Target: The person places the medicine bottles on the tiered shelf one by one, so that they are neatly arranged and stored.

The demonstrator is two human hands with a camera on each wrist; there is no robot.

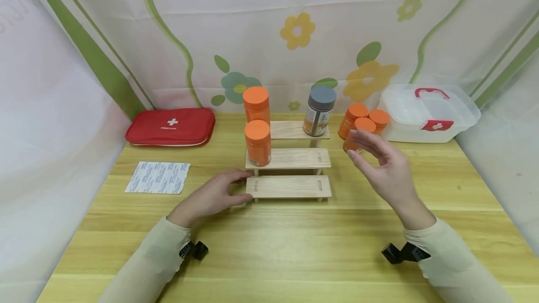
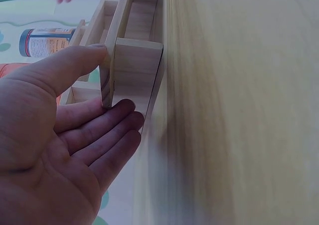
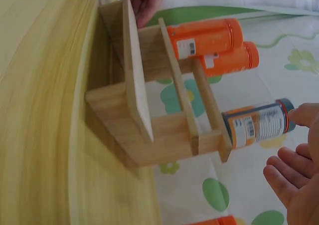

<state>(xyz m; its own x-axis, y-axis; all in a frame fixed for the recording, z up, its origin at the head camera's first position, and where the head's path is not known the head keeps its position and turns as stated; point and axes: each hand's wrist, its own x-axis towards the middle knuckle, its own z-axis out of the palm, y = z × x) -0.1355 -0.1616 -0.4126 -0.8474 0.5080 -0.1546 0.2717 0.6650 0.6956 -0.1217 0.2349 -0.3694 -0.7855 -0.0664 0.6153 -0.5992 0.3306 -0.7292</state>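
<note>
A wooden three-step rack point(image 1: 290, 187) stands mid-table. My left hand point(image 1: 212, 198) grips the left end of its lowest step, thumb on the plank and fingers against the side. One orange bottle point(image 1: 258, 144) stands on the left of the middle step; another orange bottle point(image 1: 255, 99) is behind it on the top step. At the right of the top step stands a grey-lidded bottle point(image 1: 318, 113). My right hand point(image 1: 387, 169) is raised with thumb and fingers apart, holding nothing. In the head view it partly covers the front one of three grouped orange bottles point(image 1: 348, 120).
A translucent first-aid box point(image 1: 400, 125) with a red handle sits at the back right, beside the grouped bottles. On the left are a red first-aid pouch point(image 1: 170, 127) and a flat printed packet point(image 1: 157, 177). A patterned curtain point(image 1: 252, 22) hangs behind the table.
</note>
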